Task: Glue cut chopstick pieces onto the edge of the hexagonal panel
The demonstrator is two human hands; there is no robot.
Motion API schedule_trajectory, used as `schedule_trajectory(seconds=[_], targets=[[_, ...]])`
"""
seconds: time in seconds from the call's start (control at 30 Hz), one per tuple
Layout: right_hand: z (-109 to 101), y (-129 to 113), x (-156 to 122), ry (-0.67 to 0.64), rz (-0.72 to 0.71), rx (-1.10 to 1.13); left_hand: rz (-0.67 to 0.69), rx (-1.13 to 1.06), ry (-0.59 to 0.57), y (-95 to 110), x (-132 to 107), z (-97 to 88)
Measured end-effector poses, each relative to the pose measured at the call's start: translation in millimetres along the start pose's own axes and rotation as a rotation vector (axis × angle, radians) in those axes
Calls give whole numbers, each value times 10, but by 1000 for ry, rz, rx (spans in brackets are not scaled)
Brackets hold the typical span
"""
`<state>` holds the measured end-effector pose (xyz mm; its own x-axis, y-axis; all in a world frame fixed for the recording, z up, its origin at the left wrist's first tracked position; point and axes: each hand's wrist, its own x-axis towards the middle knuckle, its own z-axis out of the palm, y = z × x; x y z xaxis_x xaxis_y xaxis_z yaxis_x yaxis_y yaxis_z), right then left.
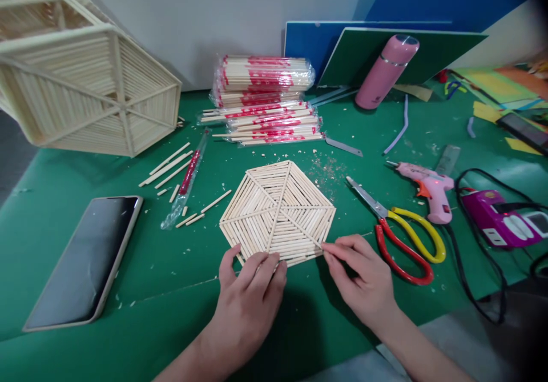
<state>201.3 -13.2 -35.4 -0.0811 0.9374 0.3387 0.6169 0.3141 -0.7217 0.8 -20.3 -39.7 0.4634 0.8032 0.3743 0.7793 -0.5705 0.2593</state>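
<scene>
A flat hexagon panel made of glued wooden sticks lies on the green table. My left hand rests at the panel's near edge, its fingers curled onto the lowest sticks. My right hand is at the near right corner, with thumb and forefinger pinched on the end of a stick in the panel. Cut stick pieces and sawdust lie around it.
A big stick-built hexagonal structure stands at the far left. Packs of wrapped chopsticks sit behind the panel. A phone lies at the left; scissors, a pink glue gun, a purple device, cables and a pink flask are at the right.
</scene>
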Motion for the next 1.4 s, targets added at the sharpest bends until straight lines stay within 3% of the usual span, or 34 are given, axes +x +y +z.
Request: schedule_trajectory(seconds=[0.2, 0.4, 0.5, 0.73, 0.87, 1.1, 1.4], targets=[[-34, 27, 0, 55, 121, 43, -50, -133, 7, -1, 100, -165], [-5, 54, 5, 46, 175, 82, -309, -46, 230, -175, 43, -327], [9, 68, -6, 59, 208, 87, -426, -70, 242, -225, -25, -353], [22, 92, -26, 35, 220, 101, -294, -119, 186, -85, -17, -314], [20, 107, -31, 22, 198, 100, -228, -89, 216, 9, 26, -250], [9, 101, -22, -12, 101, 85, -279, -25, 227, -43, 4, -245], [51, 40, 39, -164, -132, -19, -318, -29, 197, -129, 77, -307]])
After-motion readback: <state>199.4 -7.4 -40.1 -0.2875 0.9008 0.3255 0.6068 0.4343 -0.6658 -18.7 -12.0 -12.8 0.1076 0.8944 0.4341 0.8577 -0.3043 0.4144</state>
